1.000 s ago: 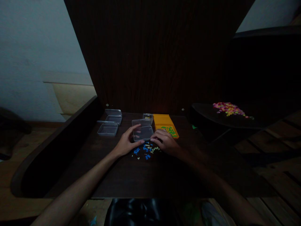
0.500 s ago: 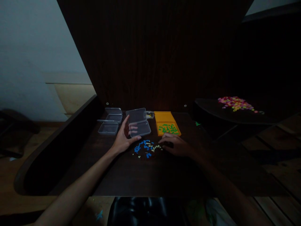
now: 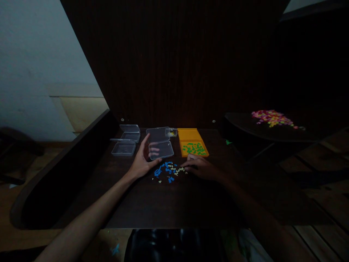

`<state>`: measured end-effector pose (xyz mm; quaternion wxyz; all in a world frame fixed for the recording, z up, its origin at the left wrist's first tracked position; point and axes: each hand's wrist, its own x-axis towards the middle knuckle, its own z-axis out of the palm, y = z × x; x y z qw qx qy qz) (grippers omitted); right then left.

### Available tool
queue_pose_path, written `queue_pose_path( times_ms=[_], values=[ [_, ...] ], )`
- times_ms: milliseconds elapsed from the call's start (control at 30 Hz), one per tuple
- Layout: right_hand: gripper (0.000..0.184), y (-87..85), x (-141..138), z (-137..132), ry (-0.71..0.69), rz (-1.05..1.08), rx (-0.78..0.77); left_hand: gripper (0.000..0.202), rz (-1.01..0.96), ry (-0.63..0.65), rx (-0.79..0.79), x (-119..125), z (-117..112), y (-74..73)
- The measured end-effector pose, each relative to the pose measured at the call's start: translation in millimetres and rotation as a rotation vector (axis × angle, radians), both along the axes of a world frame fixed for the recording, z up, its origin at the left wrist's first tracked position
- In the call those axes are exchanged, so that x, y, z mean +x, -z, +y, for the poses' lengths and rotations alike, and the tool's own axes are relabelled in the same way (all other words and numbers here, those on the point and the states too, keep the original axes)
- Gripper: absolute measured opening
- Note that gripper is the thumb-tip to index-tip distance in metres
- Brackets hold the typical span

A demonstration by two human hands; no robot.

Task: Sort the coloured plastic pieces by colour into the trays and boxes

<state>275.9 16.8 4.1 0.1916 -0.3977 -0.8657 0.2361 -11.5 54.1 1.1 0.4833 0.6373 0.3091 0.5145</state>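
Note:
My left hand grips a clear plastic box with its lid open, thumb at its near edge and fingers showing through the bottom. Just in front of it lies a loose pile of small blue and pale yellow pieces on the dark table. My right hand rests at the right side of that pile with fingers curled over the pieces; what is under them is hidden. Behind my right hand sits an orange box holding green pieces.
Two more clear open boxes stand at the back left. A small clear box with yellow bits is behind the middle one. A heap of pink and yellow pieces lies on a dark surface to the right. A dark wooden panel rises behind.
The clear box's lid has been swung open and the box shifted slightly left in my left hand. My right hand left the box and came down to the pile's right side.

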Motion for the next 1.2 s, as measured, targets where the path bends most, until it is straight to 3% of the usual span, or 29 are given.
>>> queue_pose_path(
  times_ms=[433,1200],
  values=[
    [0.016,-4.3,-8.9,-5.5,0.05,0.005,-0.013,0.105,0.075,-0.012,0.003,1.2,-6.8,-1.6],
    [0.016,1.0,-17.0,-5.9,0.104,0.013,0.021,0.105,0.059,-0.05,0.06,2.8,-2.3,2.4]
  ],
)
